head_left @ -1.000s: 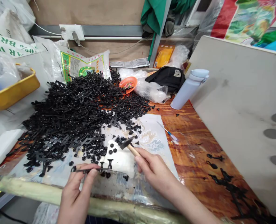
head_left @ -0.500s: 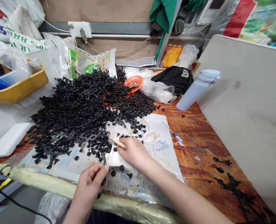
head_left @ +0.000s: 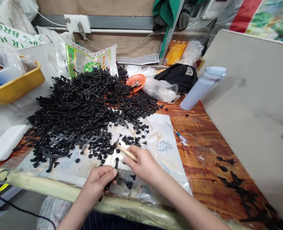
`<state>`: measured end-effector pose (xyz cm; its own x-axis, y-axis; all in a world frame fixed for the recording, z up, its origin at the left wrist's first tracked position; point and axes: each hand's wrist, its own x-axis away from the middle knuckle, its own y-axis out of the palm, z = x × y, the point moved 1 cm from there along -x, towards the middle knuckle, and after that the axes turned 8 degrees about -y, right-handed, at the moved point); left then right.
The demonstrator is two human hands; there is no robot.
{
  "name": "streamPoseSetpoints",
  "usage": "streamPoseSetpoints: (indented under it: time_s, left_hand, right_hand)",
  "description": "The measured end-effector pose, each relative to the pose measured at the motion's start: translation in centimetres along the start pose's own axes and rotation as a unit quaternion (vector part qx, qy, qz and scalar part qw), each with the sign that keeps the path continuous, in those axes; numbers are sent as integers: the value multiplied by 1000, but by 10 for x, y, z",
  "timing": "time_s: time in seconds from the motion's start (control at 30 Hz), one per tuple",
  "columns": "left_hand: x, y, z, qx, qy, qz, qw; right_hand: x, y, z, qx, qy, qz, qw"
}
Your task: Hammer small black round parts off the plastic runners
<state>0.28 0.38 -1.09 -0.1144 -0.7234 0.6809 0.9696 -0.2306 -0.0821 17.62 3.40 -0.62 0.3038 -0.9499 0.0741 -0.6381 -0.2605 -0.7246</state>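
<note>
My right hand [head_left: 143, 163] is closed around the wooden handle of a small hammer [head_left: 127, 153]. The dark hammer head points up and left, above the white pad. Below it, my left hand [head_left: 98, 179] pinches black plastic strap pieces [head_left: 116, 163] between thumb and fingers. One strap end with a round knob stands up toward the hammer; another piece [head_left: 125, 182] sticks out to the right. Parts of the held pieces are hidden by the fingers. Small round black plugs [head_left: 104, 156] lie scattered just beyond my left hand.
A large heap of black plastic parts [head_left: 79, 102] covers the table's left and middle. Behind it are an orange dish [head_left: 141, 80] and plastic bags. A pale blue bottle [head_left: 201, 91] stands at the right, near a thin screwdriver [head_left: 181, 137]. More black pieces [head_left: 239, 188] lie front right.
My right hand has shifted right and toward me, and the hammer head now shows clear of the pile. My left hand has moved slightly right with the black pieces, which have turned.
</note>
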Motion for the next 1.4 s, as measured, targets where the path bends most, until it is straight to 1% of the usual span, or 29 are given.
streamPoseSetpoints:
  time_s: [0.1, 0.17, 0.27, 0.37, 0.5, 0.7, 0.87, 0.93, 1.07, 1.23, 1.4]
  left_hand:
    - [0, 0, 4, -3, 1, 1, 1000]
    - [0, 1, 6, -15, 4, 0, 1000]
    - [-1, 5, 9, -27, 7, -9, 1000]
    - [0, 9, 13, -27, 3, -15, 1000]
    - [0, 11, 14, -40, 5, -6, 999]
    - [-6, 10, 9, -79, -16, -27, 996]
    - [-8, 10, 6, -83, -12, -36, 996]
    - [-8, 9, 5, -87, -14, -45, 995]
    - [-9, 6, 2, -94, -18, -60, 994]
    - [-12, 1, -1, -68, -18, -75, 995]
    - [-13, 0, -4, -48, -16, -64, 997]
  right_hand:
    - [15, -16, 10, -61, -5, 42, 997]
    - [24, -25, 14, -82, -7, 63, 995]
    - [33, -31, 18, -76, -1, 60, 995]
    - [36, -30, 19, -63, 1, 51, 997]
    - [39, -29, 19, -64, -5, 48, 997]
    - [40, -31, 20, -62, -11, 49, 997]
    - [41, -34, 19, -53, -7, 48, 997]
    - [43, -37, 17, -65, -20, 49, 996]
    - [48, -42, 15, -87, -66, 61, 992]
    - [50, -39, 22, -73, -74, 60, 993]
    - [51, -36, 24, -64, -78, 56, 993]
